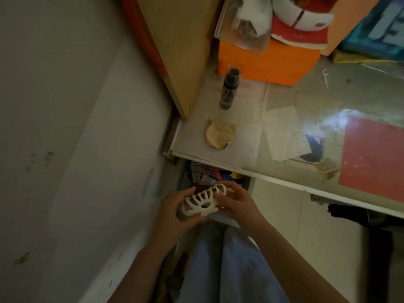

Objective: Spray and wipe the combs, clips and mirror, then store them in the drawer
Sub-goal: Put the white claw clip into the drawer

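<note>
Claw clip [202,203], cream, low centre of frame above the open drawer [220,174]: we grip it with both left hand [175,212] and right hand [237,202], fingers curled round it; we judge storing underway, lowering inside next.

Drawer contents mostly hidden

My hands and the clip [202,202] cover the drawer [203,174] — at one o'clock, shelf clutter blurs.

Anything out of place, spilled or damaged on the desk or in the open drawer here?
Nothing spilled or broken. The spray bottle stands upright; the cloth lies crumpled beside it. Both hands, left hand and right hand, hold the white claw clip over the cluttered drawer.
</note>
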Tool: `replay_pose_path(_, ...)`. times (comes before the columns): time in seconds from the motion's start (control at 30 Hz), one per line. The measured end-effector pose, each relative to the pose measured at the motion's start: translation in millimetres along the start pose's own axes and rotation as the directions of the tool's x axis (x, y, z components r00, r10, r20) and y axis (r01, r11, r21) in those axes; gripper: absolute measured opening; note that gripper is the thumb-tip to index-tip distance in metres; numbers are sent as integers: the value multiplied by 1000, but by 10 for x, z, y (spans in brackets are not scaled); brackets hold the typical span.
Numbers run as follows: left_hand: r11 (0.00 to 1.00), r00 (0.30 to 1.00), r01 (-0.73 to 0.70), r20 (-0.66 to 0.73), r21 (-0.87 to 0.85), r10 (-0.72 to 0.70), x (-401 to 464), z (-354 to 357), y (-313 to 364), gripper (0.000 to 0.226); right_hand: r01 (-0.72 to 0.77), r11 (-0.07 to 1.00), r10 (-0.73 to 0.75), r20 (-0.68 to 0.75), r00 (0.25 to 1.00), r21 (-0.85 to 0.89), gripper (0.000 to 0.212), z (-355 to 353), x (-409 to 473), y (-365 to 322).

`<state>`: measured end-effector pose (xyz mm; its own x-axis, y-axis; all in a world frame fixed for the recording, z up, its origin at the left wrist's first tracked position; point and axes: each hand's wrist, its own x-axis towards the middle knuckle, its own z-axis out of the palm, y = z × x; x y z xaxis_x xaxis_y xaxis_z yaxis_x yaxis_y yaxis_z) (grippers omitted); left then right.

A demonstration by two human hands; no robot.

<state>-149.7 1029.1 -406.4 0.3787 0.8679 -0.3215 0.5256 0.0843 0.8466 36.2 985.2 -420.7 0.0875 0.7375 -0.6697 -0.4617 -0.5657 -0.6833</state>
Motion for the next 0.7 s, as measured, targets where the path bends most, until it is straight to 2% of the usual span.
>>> replay_pose_path(0.13, 960, 977, 211, 25, -182, -210, 97, 67, -50, 55, 6, 999, 1, -130, 991, 49, 27, -55, 36, 222)
replay_pose_path(0.2, 949, 965, 262, 29, -175, -261, 193, 141, -126, 48, 8, 999, -2, -191, 982, 32, 25, -35, 78, 310)
replay_pose_path(0.43, 933, 939, 343, 20, -110, -343, 604, 417, -478, 25, -49, 997, 24, -396, 918, -53, 33, -34, 403, 615)
replay_pose_path(0.57, 920, 922, 384, -8, -82, -386, 794, 501, -637, 22, -106, 980, 16, -460, 888, -171, 36, -24, 610, 696)
replay_pose_path(0.7, 928, 928, 370, -19, -45, -371, 905, 587, -677, 20, -186, 945, 24, -509, 860, -270, 38, -47, 738, 767)
